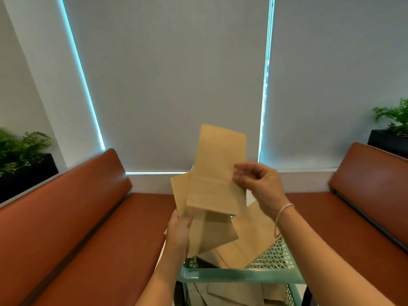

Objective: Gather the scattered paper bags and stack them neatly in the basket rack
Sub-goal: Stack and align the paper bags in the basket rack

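Fingers of the right hand [257,184] pinch a flat tan paper bag [217,171], long axis toward 12 o'clock, while the left hand [179,230] grips more bags [212,234] at 7 o'clock, above the mint-green mesh basket rack [240,275].

Soft, dim indoor light, cyan glow along blind edges [266,85], slight blur, wide-angle bowing.
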Demonstrator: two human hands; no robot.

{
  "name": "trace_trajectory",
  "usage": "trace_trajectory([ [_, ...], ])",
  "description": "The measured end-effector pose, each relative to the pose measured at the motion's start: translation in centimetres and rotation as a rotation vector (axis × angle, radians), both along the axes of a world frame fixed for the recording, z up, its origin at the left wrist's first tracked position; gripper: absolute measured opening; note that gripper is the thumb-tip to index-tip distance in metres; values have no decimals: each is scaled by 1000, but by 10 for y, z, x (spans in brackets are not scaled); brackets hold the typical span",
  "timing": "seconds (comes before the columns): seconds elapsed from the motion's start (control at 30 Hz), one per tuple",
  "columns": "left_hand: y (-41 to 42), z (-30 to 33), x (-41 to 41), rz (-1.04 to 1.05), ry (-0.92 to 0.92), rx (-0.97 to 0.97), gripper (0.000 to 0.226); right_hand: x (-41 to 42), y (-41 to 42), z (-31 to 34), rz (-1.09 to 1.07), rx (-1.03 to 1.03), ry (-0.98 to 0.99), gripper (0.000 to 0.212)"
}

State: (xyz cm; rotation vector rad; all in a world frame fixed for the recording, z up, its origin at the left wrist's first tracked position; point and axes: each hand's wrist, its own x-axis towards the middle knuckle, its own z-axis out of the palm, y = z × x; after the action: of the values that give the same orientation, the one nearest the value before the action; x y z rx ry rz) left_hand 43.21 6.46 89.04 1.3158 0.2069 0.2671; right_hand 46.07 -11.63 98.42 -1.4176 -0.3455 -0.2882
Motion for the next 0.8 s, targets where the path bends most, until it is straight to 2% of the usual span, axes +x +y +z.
trace_trajectory([
  [0.1,3,-1,3,25,33,22,19,-1,18,-39,35,-297,129,35],
  [0.17,2,1,2,7,-9,13,16,2,20,-58,-9,-533,126,37],
  [0.23,-1,2,-1,-12,-44,32,18,6,23,-66,-46,-676,105,43],
  [0.43,-1,-1,0,-15,-53,58,27,8,38,-72,-143,-736,172,83],
  [0.6,-2,-4,3,-38,-47,98,33,7,53,-82,-122,-757,187,59],
  [0.7,-3,-5,3,-65,-53,88,29,6,56,-81,-116,-779,178,61],
  [0.8,-3,-5,3,-109,-35,68,24,5,52,-79,-101,-803,147,75],
])
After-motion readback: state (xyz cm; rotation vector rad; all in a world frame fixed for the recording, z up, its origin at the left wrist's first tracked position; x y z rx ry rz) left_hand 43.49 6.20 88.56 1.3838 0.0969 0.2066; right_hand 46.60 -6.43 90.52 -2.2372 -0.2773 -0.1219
